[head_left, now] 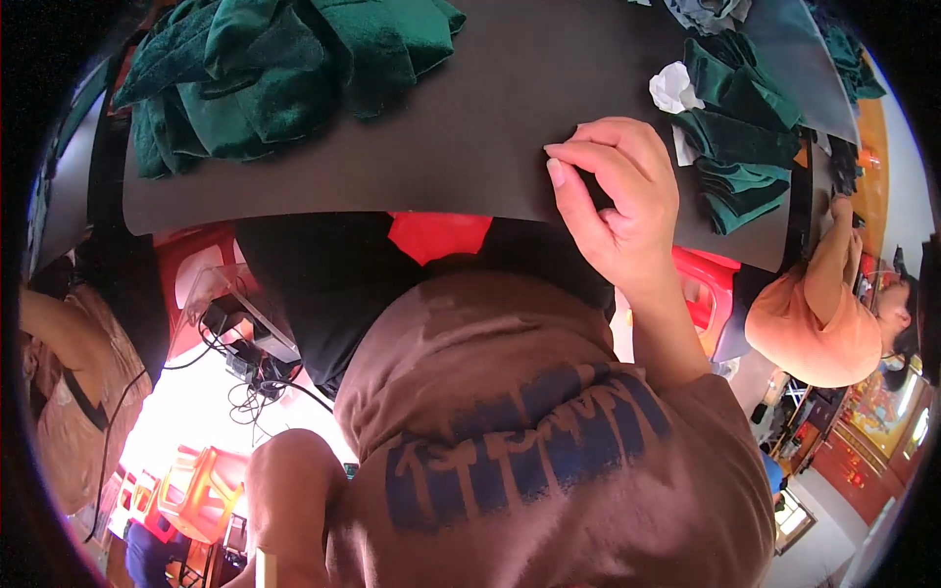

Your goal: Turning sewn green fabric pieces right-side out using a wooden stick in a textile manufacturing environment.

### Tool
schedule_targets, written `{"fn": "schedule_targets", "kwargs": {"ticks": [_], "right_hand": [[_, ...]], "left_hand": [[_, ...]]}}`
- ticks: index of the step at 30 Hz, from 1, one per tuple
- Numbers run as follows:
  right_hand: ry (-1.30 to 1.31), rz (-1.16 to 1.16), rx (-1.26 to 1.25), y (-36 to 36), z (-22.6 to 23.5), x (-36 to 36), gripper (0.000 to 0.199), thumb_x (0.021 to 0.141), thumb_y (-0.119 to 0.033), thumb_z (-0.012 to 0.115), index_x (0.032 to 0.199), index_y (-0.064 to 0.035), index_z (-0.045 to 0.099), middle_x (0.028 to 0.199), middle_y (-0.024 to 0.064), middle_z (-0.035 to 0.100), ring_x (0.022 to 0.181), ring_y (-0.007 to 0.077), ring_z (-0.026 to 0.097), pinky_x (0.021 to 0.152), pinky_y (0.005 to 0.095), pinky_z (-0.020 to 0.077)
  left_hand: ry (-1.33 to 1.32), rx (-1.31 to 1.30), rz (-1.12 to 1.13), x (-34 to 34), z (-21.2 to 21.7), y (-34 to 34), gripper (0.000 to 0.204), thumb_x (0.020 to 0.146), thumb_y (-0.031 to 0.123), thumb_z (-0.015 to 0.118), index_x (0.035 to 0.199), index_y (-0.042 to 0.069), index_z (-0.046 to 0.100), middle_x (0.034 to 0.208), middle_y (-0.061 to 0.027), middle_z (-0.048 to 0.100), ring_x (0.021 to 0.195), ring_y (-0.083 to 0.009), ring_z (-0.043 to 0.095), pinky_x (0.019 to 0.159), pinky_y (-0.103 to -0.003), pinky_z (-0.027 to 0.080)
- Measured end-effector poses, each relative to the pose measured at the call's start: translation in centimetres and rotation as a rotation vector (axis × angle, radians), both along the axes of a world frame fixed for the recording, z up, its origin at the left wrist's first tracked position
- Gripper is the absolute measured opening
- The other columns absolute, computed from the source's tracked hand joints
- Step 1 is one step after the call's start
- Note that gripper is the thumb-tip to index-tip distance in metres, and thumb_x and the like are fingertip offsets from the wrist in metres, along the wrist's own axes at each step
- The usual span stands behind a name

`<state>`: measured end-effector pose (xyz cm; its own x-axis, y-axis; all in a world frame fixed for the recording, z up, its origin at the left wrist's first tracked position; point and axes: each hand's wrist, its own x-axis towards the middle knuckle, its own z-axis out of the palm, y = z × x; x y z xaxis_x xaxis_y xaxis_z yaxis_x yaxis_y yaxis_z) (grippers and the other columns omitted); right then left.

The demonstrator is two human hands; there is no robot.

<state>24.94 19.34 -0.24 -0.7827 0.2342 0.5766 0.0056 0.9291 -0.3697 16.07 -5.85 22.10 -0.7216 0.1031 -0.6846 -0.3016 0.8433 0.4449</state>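
Observation:
Above the near edge of the dark table [470, 108], my right hand [622, 191] is raised with its fingers curled. Thumb and forefinger come together in a pinch, and whether anything small is between them I cannot make out. Just right of this hand lie dark green velvet pieces [740, 142], folded and stacked loosely. A crumpled white scrap [674, 89] rests against them. Far off to the left, a large heap of green velvet fabric [284, 78] covers the table's corner. What looks like my bent left arm shows at the lower left, but its hand is out of view.
Red cloth [441, 235] hangs at the table's front edge. Beside me on the left are tangled black cables [257, 377] and orange stools [201, 490]. One person [818, 318] in orange sits to the right; another [93, 392] is at the left.

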Motion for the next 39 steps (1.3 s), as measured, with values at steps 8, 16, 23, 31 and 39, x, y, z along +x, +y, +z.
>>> {"fn": "schedule_targets", "kwargs": {"ticks": [8,16,23,31,39], "right_hand": [[-0.005,-0.001,0.002,0.2,0.0,-0.2,0.014,0.065,-0.006,0.068,0.077,-0.0071,0.061,0.079,0.0059,0.057,0.074,0.0244,0.055,0.066,0.0343,0.0427],[-0.008,-0.001,-0.017,-0.4,0.7,-0.9,0.017,0.064,-0.005,0.068,0.079,-0.0067,0.060,0.078,0.0065,0.056,0.075,0.0259,0.055,0.067,0.0355,0.0427],[-0.049,0.021,-0.014,-0.2,1.0,-0.7,0.019,0.063,-0.005,0.069,0.080,-0.0062,0.060,0.081,0.0069,0.055,0.078,0.0271,0.054,0.069,0.0362,0.0433],[-0.057,0.003,-0.061,-0.5,1.9,-0.4,0.018,0.064,-0.004,0.068,0.079,-0.0052,0.060,0.081,0.0068,0.055,0.077,0.0272,0.054,0.068,0.0358,0.0431],[-0.052,0.302,-1.130,-3.4,3.6,-0.6,0.016,0.084,-0.009,0.058,0.098,-0.0010,0.060,0.091,0.0075,0.059,0.086,0.0174,0.055,0.078,0.0275,0.0421]], "left_hand": [[0.045,0.239,-0.200,-1.0,-0.3,1.6,0.025,0.078,0.020,0.055,0.099,0.007,0.048,0.087,-0.0104,0.056,0.074,-0.0221,0.056,0.072,-0.030,0.047],[0.510,0.947,0.013,-4.2,-15.7,2.7,0.012,0.083,0.014,0.054,0.088,0.004,0.058,0.068,0.0004,0.050,0.050,-0.0090,0.042,0.050,-0.023,0.032],[0.562,0.782,-0.114,-8.0,-19.0,9.6,0.024,0.081,0.015,0.064,0.098,0.000,0.056,0.062,0.0051,0.043,0.055,-0.0024,0.038,0.050,-0.018,0.034],[0.699,0.729,-0.205,-8.0,-19.0,9.8,0.012,0.082,0.010,0.060,0.086,-0.001,0.056,0.059,0.0030,0.043,0.052,-0.0041,0.038,0.047,-0.021,0.033],[-0.075,1.138,0.136,-5.0,-17.4,7.5,0.006,0.082,0.003,0.057,0.088,0.003,0.056,0.063,0.0065,0.046,0.050,0.0016,0.036,0.043,-0.014,0.024]]}}
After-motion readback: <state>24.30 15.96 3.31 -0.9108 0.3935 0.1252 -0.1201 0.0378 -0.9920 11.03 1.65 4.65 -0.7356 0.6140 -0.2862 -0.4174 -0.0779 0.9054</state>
